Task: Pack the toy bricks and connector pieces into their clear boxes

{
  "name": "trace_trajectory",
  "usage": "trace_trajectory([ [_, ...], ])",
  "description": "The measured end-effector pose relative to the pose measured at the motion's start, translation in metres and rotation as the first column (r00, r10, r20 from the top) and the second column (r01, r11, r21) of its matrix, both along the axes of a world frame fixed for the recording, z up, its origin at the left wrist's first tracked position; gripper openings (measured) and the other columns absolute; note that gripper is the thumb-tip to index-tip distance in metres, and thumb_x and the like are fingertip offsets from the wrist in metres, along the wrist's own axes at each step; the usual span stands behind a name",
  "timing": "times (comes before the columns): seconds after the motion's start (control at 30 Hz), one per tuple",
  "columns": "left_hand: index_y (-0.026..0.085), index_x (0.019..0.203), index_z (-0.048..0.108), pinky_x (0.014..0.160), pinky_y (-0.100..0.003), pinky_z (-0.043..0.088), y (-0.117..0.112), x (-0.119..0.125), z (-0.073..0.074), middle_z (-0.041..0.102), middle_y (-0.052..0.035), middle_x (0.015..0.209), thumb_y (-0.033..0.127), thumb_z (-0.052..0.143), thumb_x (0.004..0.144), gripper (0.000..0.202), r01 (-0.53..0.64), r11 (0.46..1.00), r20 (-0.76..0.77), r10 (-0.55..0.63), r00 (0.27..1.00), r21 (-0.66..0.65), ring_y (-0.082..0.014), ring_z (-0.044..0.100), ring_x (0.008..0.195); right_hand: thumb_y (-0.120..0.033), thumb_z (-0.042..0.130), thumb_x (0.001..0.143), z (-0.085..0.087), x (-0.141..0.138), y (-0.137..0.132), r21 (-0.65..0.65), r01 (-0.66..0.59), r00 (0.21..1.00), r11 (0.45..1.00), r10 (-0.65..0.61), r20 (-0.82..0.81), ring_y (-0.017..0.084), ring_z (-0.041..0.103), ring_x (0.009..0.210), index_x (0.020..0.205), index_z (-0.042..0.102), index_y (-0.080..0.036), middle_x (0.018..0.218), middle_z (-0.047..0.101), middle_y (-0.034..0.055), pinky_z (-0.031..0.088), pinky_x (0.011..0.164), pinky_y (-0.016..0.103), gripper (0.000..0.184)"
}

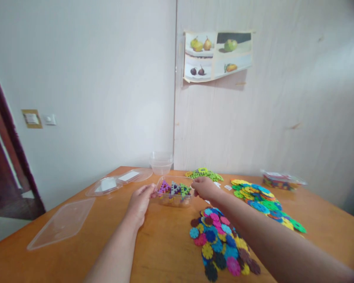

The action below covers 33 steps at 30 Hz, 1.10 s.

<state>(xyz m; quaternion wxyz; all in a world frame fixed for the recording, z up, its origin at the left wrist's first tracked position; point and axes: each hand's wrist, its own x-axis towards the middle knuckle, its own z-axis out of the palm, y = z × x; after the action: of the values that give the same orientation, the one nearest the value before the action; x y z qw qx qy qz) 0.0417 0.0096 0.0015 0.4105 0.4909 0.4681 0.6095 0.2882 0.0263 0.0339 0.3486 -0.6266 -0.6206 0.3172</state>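
Observation:
A clear plastic box [177,201] sits in the middle of the table, with purple, grey and green triangular toothed pieces [174,189] inside. On its left end my left hand [141,201] is closed, fingers and thumb at the rim. My right hand [205,187] grips the opposite end at the upper corner. Near my right forearm lies a heap of small notched discs [216,239] in pink, blue, yellow and brown.
Clear lids [63,224] lie on the left of the wooden table [112,243]. Round clear tubs [161,163] stand by the wall. Green pieces [205,174] are piled at the back, larger discs [262,202] to the right, and a filled, lidded box [283,180] beyond.

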Motion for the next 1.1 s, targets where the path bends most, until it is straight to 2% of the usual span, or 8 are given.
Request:
trace_trajectory([
  [0.17,0.013,0.092,0.072,0.084,-0.031,0.047,-0.025,0.031,0.021,0.074,-0.0081,0.091,0.056,0.069,0.072,0.048,0.11,0.992,-0.042,-0.107,0.993,0.065,-0.0206,0.065,0.087,-0.029,0.052,0.078,0.013,0.042,-0.045,0.039,0.064,0.989,0.997,-0.058,-0.136,0.006,0.037,0.04,0.075,0.057,-0.018,0.052,0.057,-0.0029,0.025,0.039,0.019,0.013],
  [0.3,0.015,0.107,0.069,0.085,-0.03,0.049,-0.055,0.06,0.031,0.074,-0.0063,0.095,0.052,0.064,0.081,0.046,0.24,0.964,-0.142,-0.223,0.964,0.112,-0.0193,0.066,0.089,-0.035,0.056,0.078,0.011,0.082,-0.095,0.02,0.114,0.946,0.993,-0.102,-0.309,0.006,0.03,0.036,0.088,0.06,-0.018,0.047,0.049,-0.0068,0.017,0.037,0.02,0.02],
  [0.43,0.018,0.099,0.071,0.085,-0.029,0.05,-0.088,0.084,0.034,0.074,-0.0051,0.095,0.046,0.06,0.087,0.033,0.405,0.903,-0.322,-0.344,0.882,0.145,-0.0194,0.067,0.092,-0.037,0.06,0.075,0.008,0.115,-0.148,-0.02,0.187,0.897,0.982,-0.179,-0.405,0.005,0.028,0.037,0.09,0.061,-0.017,0.046,0.046,-0.0076,0.013,0.038,0.02,0.025],
  [0.6,0.019,0.092,0.072,0.078,-0.025,0.05,-0.128,0.111,0.035,0.073,-0.0032,0.088,0.04,0.055,0.092,0.027,0.558,0.809,-0.464,-0.427,0.776,0.188,-0.0163,0.066,0.083,-0.041,0.06,0.075,0.005,0.146,-0.207,-0.108,0.262,0.874,0.959,-0.283,-0.395,0.005,0.022,0.037,0.097,0.062,-0.016,0.045,0.045,-0.0083,0.009,0.04,0.022,0.033],
  [0.73,0.019,0.081,0.071,0.074,-0.024,0.05,-0.15,0.131,0.027,0.07,-0.0027,0.076,0.039,0.054,0.092,0.028,0.599,0.772,-0.53,-0.423,0.735,0.214,-0.0151,0.064,0.075,-0.042,0.059,0.074,-0.009,0.165,-0.237,-0.159,0.291,0.874,0.944,-0.329,-0.357,0.006,0.025,0.038,0.104,0.062,-0.014,0.044,0.045,-0.0078,0.011,0.041,0.022,0.041],
  [0.8,0.02,0.077,0.069,0.071,-0.024,0.049,-0.157,0.139,0.02,0.068,-0.0021,0.072,0.04,0.053,0.092,0.03,0.595,0.774,-0.567,-0.397,0.722,0.216,-0.0148,0.062,0.072,-0.041,0.057,0.074,-0.016,0.173,-0.246,-0.166,0.306,0.871,0.937,-0.346,-0.349,0.006,0.027,0.038,0.108,0.062,-0.013,0.044,0.045,-0.0077,0.012,0.042,0.022,0.044],
  [0.93,0.019,0.074,0.066,0.066,-0.023,0.047,-0.169,0.152,0.008,0.064,-0.0014,0.068,0.04,0.052,0.092,0.031,0.55,0.804,-0.616,-0.319,0.72,0.226,-0.0143,0.059,0.068,-0.038,0.054,0.076,-0.026,0.182,-0.255,-0.121,0.313,0.87,0.942,-0.335,-0.36,0.007,0.03,0.04,0.112,0.062,-0.01,0.044,0.044,-0.0078,0.015,0.042,0.022,0.046],
  [1.1,0.021,0.075,0.064,0.069,-0.024,0.046,-0.177,0.162,-0.001,0.065,-0.0006,0.071,0.034,0.052,0.093,0.026,0.527,0.797,-0.686,-0.207,0.697,0.295,-0.0141,0.06,0.071,-0.034,0.055,0.075,-0.037,0.189,-0.259,-0.101,0.329,0.852,0.939,-0.341,-0.396,0.008,0.035,0.042,0.11,0.064,-0.009,0.044,0.042,-0.0082,0.021,0.043,0.022,0.045],
])
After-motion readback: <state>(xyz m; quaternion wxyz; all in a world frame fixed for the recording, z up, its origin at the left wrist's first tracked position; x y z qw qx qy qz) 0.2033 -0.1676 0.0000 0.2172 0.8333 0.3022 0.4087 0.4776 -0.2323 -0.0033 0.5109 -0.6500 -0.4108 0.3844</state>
